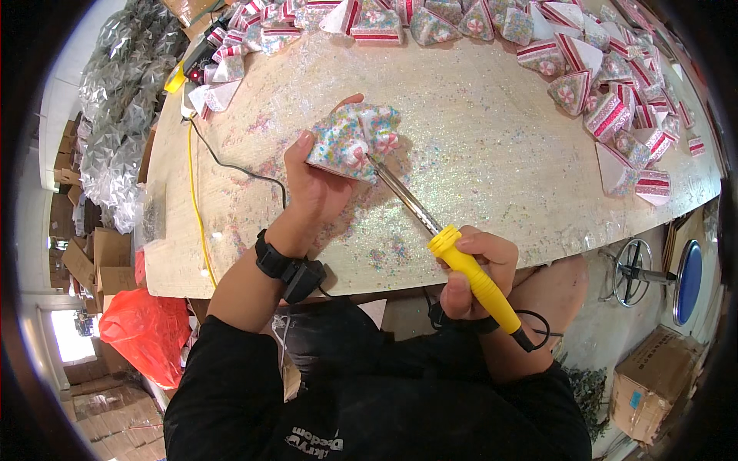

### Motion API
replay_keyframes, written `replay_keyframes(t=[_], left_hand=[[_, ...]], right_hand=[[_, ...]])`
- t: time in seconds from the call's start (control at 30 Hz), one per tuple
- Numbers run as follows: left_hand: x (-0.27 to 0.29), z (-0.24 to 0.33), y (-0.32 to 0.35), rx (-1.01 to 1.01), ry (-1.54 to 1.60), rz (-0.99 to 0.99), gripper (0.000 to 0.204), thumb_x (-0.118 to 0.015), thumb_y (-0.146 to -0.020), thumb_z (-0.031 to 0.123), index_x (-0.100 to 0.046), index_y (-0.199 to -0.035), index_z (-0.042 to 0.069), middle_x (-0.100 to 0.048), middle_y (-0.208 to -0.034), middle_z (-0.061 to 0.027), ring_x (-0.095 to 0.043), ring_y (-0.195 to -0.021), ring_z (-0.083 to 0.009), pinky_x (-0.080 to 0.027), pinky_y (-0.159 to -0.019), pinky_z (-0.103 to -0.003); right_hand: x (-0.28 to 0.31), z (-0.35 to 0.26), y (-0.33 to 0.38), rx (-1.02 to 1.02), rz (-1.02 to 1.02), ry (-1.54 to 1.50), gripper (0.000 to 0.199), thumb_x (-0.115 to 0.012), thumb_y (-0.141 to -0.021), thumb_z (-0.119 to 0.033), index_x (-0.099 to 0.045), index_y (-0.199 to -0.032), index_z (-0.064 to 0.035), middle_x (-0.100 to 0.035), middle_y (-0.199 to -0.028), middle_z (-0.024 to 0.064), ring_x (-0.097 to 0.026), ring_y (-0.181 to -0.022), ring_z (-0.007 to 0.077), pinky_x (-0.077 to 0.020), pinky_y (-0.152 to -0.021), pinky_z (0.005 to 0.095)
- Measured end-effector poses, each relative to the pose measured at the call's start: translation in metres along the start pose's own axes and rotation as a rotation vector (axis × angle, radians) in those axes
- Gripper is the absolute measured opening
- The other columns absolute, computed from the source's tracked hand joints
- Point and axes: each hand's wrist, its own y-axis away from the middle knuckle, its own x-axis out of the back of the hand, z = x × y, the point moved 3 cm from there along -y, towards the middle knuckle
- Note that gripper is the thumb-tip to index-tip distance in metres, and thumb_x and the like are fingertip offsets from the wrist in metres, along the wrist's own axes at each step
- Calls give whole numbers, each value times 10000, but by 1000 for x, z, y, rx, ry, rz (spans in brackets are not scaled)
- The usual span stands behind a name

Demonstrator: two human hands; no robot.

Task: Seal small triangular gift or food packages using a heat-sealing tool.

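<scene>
My left hand (317,188) is wrapped round a decorative cake slice (334,132), its top covered in pastel sprinkles with white dollops and pink-and-white swirl candies (356,156). In my right hand (496,255) is a soldering iron (486,290) with a yellow handle and a long metal shaft. The iron slants up and left, and its tip meets the slice beside a swirl candy. Whether the tip presses in or only touches cannot be told. A black cord trails from the handle's lower end.
Similar cake slices (569,92) are heaped along the table's far and right edges. Loose glitter and sprinkles lie over the wooden table (492,184). A yellow cable (195,207) and a black cord run along its left side. A blue-seated stool (686,282) and cardboard box (658,378) stand right.
</scene>
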Motion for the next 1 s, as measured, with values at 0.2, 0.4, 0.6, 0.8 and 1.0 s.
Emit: replay_keyframes(t=[0.2, 0.4, 0.6, 0.8, 1.0], left_hand=[[-4, 3, -1, -43, -91, -45, 1016, -582, -806, 642, -276, -1518, -16, -493, -1424, -231, -529, -1292, -330, -439, -1093, -440], [-10, 5, -1, -94, -83, -137, 969, -639, -801, 559, -281, -1496, -14, -542, -1352, -199, -562, -1246, -325, -437, -1100, -470], [-8, 5, -3, -126, -184, -187, 1006, -646, -794, 584, -256, -1503, -14, -521, -1362, -176, -538, -1275, -299, -425, -1112, -479], [-9, 8, -2, -120, -207, -185, 986, -605, -812, 598, -271, -1503, -21, -521, -1375, -183, -540, -1273, -303, -424, -1108, -469], [1, 0, 3, 113, 210, 45, 917, -438, -851, 645, -322, -1526, 36, -461, -1480, -183, -537, -1270, -335, -471, -1022, -501]], right_hand=[[1, -2, -3, 35, -15, 13, 430, -604, -938, -306, -403, -1178, -12, -518, -739, 118, -491, -599, 134, -421, -556, 255], [4, -1, 3, 20, 63, -91, 393, -625, -906, -256, -458, -1143, 8, -516, -758, 115, -472, -607, 141, -388, -562, 265], [5, -2, 2, 0, 107, -79, 430, -622, -904, -322, -453, -1134, 0, -519, -765, 114, -473, -601, 139, -395, -560, 262], [-2, -6, 1, -154, 210, -42, 541, -625, -912, -478, -404, -1142, -42, -538, -752, 125, -517, -577, 144, -448, -553, 246], [-5, -6, 7, -108, 303, 41, 664, -619, -908, -530, -368, -1250, -18, -564, -807, 132, -557, -642, 156, -492, -584, 269]])
